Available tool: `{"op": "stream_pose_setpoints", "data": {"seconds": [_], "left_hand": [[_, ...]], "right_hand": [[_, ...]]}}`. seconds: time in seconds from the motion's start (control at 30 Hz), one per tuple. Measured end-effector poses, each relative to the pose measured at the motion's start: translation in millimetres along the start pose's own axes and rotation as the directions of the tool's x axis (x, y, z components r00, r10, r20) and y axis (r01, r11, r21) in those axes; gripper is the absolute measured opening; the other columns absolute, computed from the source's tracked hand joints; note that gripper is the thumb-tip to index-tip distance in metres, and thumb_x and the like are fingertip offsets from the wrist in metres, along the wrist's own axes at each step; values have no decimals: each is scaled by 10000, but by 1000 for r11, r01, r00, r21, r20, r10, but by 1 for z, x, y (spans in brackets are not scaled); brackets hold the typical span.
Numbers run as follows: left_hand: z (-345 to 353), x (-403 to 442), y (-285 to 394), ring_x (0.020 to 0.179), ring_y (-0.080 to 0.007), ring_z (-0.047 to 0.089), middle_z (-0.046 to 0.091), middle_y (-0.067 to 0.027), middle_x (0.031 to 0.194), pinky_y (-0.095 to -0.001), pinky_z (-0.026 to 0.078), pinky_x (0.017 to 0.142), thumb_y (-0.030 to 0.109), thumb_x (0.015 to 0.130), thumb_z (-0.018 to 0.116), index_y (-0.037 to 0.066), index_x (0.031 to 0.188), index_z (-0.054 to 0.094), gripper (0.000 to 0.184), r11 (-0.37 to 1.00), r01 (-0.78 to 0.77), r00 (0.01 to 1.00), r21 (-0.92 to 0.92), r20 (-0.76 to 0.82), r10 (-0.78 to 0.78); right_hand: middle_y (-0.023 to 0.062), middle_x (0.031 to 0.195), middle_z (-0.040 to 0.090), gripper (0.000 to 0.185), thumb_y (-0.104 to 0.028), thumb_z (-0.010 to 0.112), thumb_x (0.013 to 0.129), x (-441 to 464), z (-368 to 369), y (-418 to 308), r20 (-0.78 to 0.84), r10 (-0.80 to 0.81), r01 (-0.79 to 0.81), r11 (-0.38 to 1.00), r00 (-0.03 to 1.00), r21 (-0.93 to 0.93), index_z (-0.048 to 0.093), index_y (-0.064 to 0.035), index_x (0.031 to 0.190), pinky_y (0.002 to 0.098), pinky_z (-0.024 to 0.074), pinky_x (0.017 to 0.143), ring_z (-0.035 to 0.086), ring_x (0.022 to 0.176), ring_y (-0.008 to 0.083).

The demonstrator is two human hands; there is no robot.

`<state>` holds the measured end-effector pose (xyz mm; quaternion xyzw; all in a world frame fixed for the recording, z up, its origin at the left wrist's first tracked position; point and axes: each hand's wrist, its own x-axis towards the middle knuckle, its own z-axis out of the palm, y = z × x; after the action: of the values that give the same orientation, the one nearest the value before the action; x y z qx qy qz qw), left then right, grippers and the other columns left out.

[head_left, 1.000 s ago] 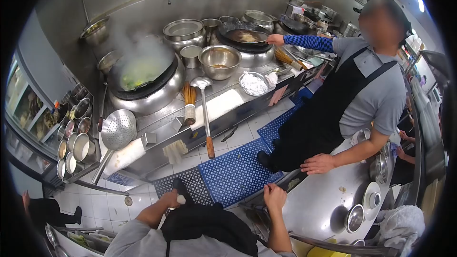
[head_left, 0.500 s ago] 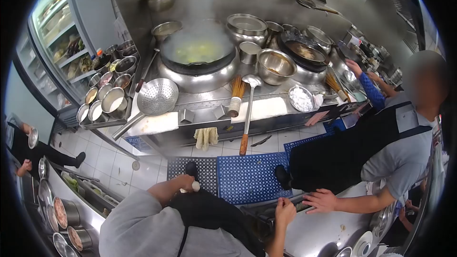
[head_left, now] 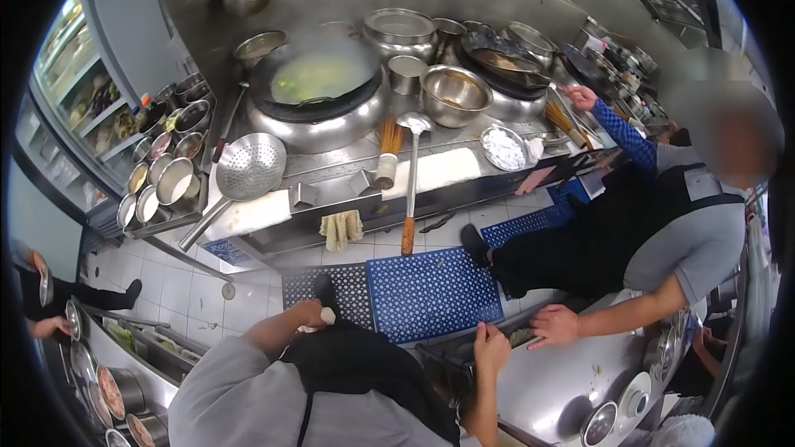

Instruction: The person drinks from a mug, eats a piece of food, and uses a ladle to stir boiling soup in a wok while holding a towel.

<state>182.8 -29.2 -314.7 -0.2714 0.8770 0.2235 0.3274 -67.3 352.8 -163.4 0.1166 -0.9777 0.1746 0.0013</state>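
My left hand (head_left: 305,314) is closed in front of my dark apron, around what looks like a whitish folded cloth (head_left: 327,315); one end sticks out. On the right, beside the edge of the steel counter (head_left: 530,377), my right hand (head_left: 493,348) has its fingers curled in; whatever they may hold is hidden. Ahead, a wok (head_left: 319,83) steams with pale green food in cloudy liquid. A perforated strainer (head_left: 251,165), a bamboo brush (head_left: 389,153) and a ladle (head_left: 412,165) lie along the stove front.
A co-worker (head_left: 654,240) stands at my right, one hand (head_left: 556,326) flat on the counter. Behind the stove front are a steel bowl (head_left: 456,99) and a second wok (head_left: 505,62). Seasoning pots (head_left: 174,182) stand left. Blue matting (head_left: 431,294) covers the floor. Another person (head_left: 50,290) is at far left.
My view has shifted, so the stove appears further left and higher. The co-worker's far blue-sleeved arm has lowered. My hands keep nearly the same pose; the far-left person's hands and dish have moved.
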Motion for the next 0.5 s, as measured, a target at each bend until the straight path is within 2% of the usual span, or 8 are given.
{"op": "stream_pose_setpoints", "data": {"seconds": [0.13,0.17,0.27,0.3,0.4,0.5], "left_hand": [[-9,0,1,1013,-342,677,690,-212,1095,-417,549,864,413,645,778,-21,1080,688,621,999,36,995,4,88,-36],[-10,-2,5,995,-334,685,700,-206,1067,-412,555,856,430,644,772,-9,1016,725,578,998,53,997,32,57,-55],[-2,9,-2,976,-324,691,706,-207,1032,-410,558,848,440,638,765,0,978,734,557,998,28,990,53,139,-36],[3,10,-4,964,-317,696,710,-205,1011,-412,562,834,439,641,753,8,945,742,527,998,6,996,66,87,-12],[9,13,-10,967,-320,694,711,-198,1017,-408,563,830,425,648,745,13,945,742,508,999,-2,998,49,67,-2],[4,11,-8,963,-322,695,713,-188,1022,-405,562,831,412,652,745,17,941,742,489,999,-13,996,32,94,10]], "right_hand": [[182,761,683,342,-377,598,900,-1,0,-1,-7,6,-6,1000,1000,-20,729,-70,822,498,491,660,652,721,404],[172,750,685,341,-372,594,900,-1,0,0,-6,10,-11,999,1000,-43,724,-70,808,491,490,647,654,702,393],[173,741,684,341,-377,589,904,1,10,8,-18,-20,19,997,1000,-80,722,-79,807,492,488,645,656,699,390],[175,741,683,339,-378,589,904,1,9,8,-22,-20,18,997,1000,-81,722,-81,808,493,486,645,656,698,389],[176,741,683,334,-379,589,904,1,8,6,-26,-24,21,997,999,-80,722,-87,808,494,482,648,657,696,388],[182,754,683,325,-379,599,898,1,7,6,-16,-6,5,998,1000,-60,725,-88,822,502,485,659,654,707,399]]}}
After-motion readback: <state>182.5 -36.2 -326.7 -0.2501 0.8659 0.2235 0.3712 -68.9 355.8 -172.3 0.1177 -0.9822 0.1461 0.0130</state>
